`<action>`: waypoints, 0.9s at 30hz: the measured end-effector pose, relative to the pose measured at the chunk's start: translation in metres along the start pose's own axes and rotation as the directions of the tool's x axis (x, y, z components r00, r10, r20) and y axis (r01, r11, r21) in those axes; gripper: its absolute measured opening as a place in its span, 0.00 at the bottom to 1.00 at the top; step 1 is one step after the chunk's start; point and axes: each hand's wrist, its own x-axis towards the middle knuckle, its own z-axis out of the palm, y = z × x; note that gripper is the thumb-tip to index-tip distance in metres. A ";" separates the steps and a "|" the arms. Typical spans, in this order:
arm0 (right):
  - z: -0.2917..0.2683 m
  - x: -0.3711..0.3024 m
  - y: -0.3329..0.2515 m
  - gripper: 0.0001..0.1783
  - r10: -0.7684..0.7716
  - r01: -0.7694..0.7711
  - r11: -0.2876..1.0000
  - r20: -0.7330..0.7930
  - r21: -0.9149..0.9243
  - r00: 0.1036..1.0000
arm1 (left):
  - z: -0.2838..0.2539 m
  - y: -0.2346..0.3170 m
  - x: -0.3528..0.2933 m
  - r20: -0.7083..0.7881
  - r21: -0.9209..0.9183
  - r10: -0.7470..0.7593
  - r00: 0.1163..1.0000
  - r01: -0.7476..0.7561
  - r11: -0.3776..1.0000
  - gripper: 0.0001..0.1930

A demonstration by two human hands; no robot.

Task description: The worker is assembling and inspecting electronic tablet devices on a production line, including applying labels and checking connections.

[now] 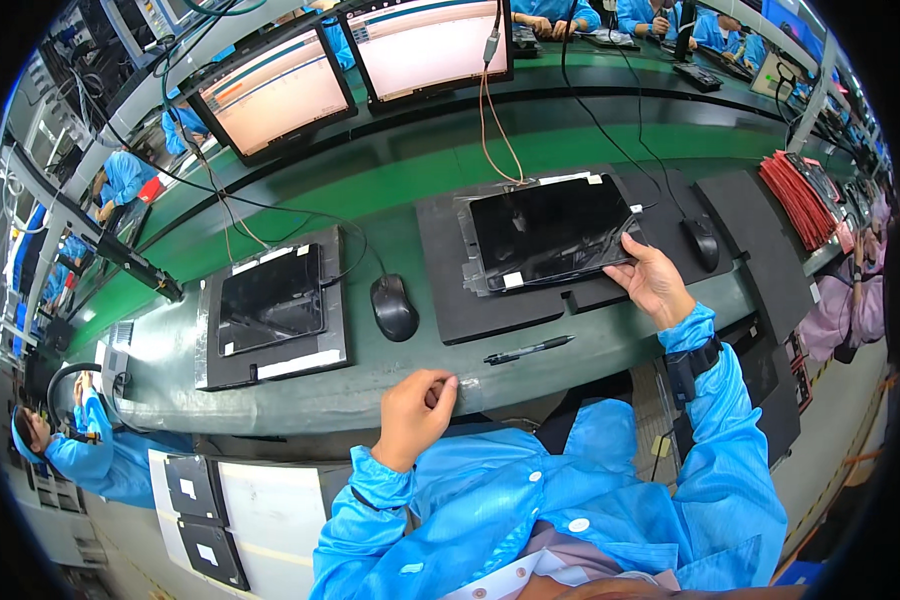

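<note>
A black tablet point(555, 228) with small white labels at its corners lies face up on a dark foam pad point(490, 320). My right hand point(652, 281) grips its lower right corner, thumb over the glass and fingers at the front edge. A cable runs into the tablet's right side. My left hand point(417, 416) is curled into a loose fist over the table's front edge; nothing shows in it. Between my hands and the pad lies a black pen point(528, 349). A second black tablet point(271, 300) rests on another foam pad point(210, 350) to the left.
A black mouse point(394, 307) sits between the pads, another mouse point(701, 243) on the right. Two monitors point(431, 50) stand at the back with hanging cables. Red sleeves point(798, 200) are stacked far right. Below left is a white board point(275, 500) with dark devices. Co-workers in blue sit around.
</note>
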 end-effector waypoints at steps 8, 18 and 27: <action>0.000 -0.003 -0.016 0.22 0.109 -0.127 0.974 -0.098 -0.188 0.989 | -0.009 0.032 0.063 0.245 0.158 0.253 0.936 -0.296 0.942 0.22; -0.023 -0.023 -0.040 0.35 -0.356 0.467 -0.329 0.565 -0.821 0.744 | 0.052 0.013 0.157 0.336 0.297 0.151 0.930 -0.256 0.920 0.56; -0.036 -0.015 -0.028 0.19 -0.421 0.557 -0.374 0.670 -0.742 0.611 | 0.056 0.015 0.165 0.372 0.286 0.089 0.924 -0.205 0.936 0.44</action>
